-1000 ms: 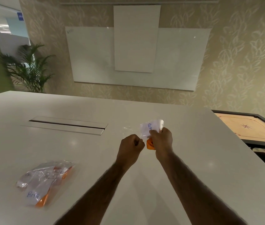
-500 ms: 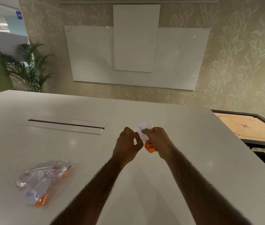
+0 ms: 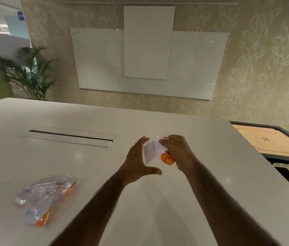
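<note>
Clear plastic and a flash of orange: a person's right hand [image 3: 177, 151] pinches a small labelled bag [image 3: 150, 150] by its right side, held above the white table [image 3: 87, 166]. An orange part [image 3: 166, 158] sags in the bag's lower corner, close against the right palm. The left hand [image 3: 136, 162] is spread wide, fingers straight and thumb out, cupped just left of the bag; whether its fingertips touch the plastic cannot be told. The step in hand appears to be opening or turning the bag between both hands. The next move likely calls for the left fingers to close on the free left edge, opposite the right hand's pinch, so the two can pull apart without spilling the part. Counted: one bag in the hands, with one orange part seen inside. A pile [image 3: 46, 197] of similar bags lies well left of the left hand and nearer the person, at least two by their labels, the exact number unclear. One hatch [image 3: 69, 136] sits left of and beyond the hands, and one carrom board [image 3: 267, 142] stands off to the right.
</note>
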Demonstrator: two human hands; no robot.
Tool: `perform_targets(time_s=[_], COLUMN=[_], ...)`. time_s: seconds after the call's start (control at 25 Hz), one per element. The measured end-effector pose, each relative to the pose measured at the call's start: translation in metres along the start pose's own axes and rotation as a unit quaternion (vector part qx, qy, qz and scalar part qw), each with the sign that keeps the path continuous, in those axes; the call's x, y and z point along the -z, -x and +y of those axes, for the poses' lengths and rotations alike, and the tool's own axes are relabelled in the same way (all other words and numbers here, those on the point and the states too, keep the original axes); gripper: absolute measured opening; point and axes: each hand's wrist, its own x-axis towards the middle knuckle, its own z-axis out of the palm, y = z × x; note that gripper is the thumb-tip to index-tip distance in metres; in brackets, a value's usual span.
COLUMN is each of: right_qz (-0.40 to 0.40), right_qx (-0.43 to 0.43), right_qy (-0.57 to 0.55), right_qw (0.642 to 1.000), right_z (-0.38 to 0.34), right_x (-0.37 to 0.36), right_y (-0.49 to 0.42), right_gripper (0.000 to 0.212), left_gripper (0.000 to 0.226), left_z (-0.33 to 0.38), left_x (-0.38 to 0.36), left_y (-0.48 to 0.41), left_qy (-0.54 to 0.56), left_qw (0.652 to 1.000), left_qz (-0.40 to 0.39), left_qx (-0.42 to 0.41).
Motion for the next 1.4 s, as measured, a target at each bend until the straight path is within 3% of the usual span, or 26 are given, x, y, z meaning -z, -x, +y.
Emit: perform_targets(time_s=[0.08,0.2,0.4,0.56,0.64,0.8,0.88,0.96,1.04,1.16,1.32,1.4], right_qz=[-0.027,-0.035,-0.031,-0.064,-0.071,-0.040,-0.047,-0.083,-0.117,-0.114,-0.118,-0.148], right_qx=[0.009,0.016,0.034,0.012,-0.006,0.036,0.035,0.015,-0.029,-0.050,-0.012,-0.055], right_qy=[0.001,0.027,0.144,0.139,0.159,0.210,0.226,0.223,0.197,0.209,0.293,0.206], right_qw=[1.000,0.999,0.988,0.988,0.985,0.976,0.972,0.971,0.973,0.970,0.949,0.966], right_z=[0.000,0.000,-0.002,-0.007,-0.009,-0.014,-0.017,-0.019,-0.023,-0.026,-0.024,-0.024], right_x=[-0.002,-0.005,-0.004,-0.002,0.000,-0.002,-0.003,-0.004,-0.005,-0.006,-0.008,-0.008], right_y=[0.002,0.004,0.006,0.007,0.006,0.004,0.007,0.008,0.010,0.011,0.014,0.017], right_gripper=[0.015,0.018,0.025,0.021,0.024,0.017,0.014,0.012,0.016,0.025,0.028,0.016], left_gripper=[0.123,0.103,0.095,0.095,0.094,0.074,0.064,0.067,0.086,0.103,0.074,0.055], left_z=[-0.003,0.002,0.012,0.018,0.018,0.021,0.021,0.019,0.018,0.020,0.020,0.017], left_x=[0.004,0.006,0.003,-0.001,0.002,0.008,0.007,0.004,0.004,0.003,0.000,0.000], left_y=[-0.005,-0.012,-0.010,-0.011,-0.009,-0.004,-0.001,0.000,0.002,0.000,-0.006,-0.010], left_qy=[-0.063,-0.069,-0.099,-0.156,-0.139,0.024,0.013,-0.014,-0.014,-0.030,-0.114,-0.138], left_qw=[0.998,0.997,0.994,0.984,0.987,0.995,0.998,0.998,0.998,0.998,0.990,0.986], left_qz=[-0.007,-0.022,-0.044,-0.080,-0.080,-0.093,-0.065,-0.054,-0.061,-0.060,-0.050,-0.041], left_qx=[-0.011,-0.030,-0.026,-0.012,-0.010,-0.016,-0.022,-0.033,0.004,-0.006,-0.074,-0.090])
